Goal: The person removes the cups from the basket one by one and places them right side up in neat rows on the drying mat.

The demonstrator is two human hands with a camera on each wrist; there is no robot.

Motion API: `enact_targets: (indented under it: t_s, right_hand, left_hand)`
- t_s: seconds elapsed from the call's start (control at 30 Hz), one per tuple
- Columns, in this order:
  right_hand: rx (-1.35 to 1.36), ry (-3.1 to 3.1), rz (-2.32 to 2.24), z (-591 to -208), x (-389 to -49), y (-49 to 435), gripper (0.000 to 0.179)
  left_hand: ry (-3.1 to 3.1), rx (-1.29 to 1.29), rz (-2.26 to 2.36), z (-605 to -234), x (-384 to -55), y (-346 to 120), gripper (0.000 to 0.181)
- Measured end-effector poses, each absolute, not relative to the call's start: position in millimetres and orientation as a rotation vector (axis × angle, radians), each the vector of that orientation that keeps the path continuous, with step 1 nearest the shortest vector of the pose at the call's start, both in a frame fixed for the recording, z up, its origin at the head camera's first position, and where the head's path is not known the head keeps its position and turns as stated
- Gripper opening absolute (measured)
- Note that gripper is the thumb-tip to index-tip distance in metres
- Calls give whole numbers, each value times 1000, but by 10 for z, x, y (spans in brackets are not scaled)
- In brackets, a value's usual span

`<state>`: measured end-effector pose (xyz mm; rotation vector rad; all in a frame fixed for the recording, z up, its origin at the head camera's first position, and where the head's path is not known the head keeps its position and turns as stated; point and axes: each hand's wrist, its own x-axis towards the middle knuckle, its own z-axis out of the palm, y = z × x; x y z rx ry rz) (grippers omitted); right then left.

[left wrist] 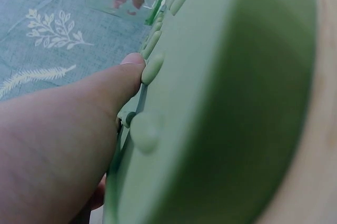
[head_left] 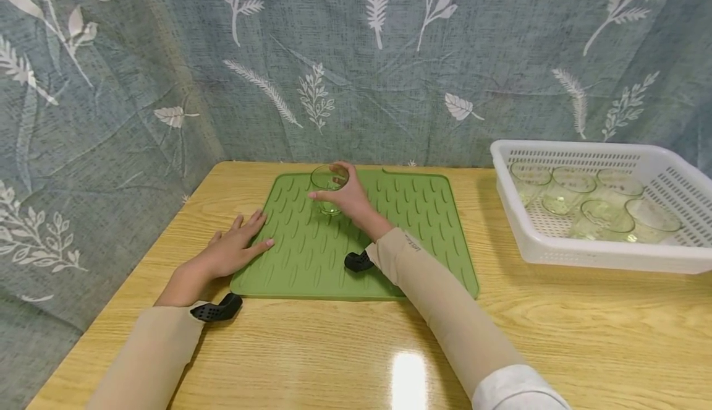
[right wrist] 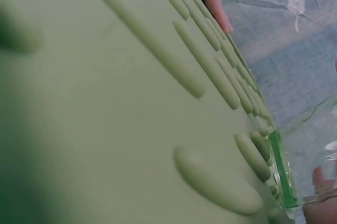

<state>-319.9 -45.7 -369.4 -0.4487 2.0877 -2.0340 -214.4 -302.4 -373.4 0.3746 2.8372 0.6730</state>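
A clear, faintly green drinking glass (head_left: 329, 205) is upright at the back of the green ridged mat (head_left: 389, 237). My right hand (head_left: 350, 196) grips it from the right, thumb toward me and fingers round the far side. In the right wrist view the base of the glass (right wrist: 284, 168) meets the mat or sits very close to it. My left hand (head_left: 233, 250) lies flat at the mat's left edge, fingers spread. Its thumb (left wrist: 126, 76) touches the ridged surface in the left wrist view.
On the right of the wooden table (head_left: 311, 348) stands a white plastic basket (head_left: 612, 252) holding several similar glasses (head_left: 567, 190). A blue-grey leaf-patterned curtain (head_left: 356, 101) hangs behind the table and along its left side.
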Motion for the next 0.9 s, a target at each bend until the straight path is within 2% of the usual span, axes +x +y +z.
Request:
enact_targets:
  t_s: [0.9]
  right_hand:
    - [-493,2083,-1927,-3642,-3229,-369,92]
  left_hand:
    - [2849,375,657,-3724,-2152,-3029,82]
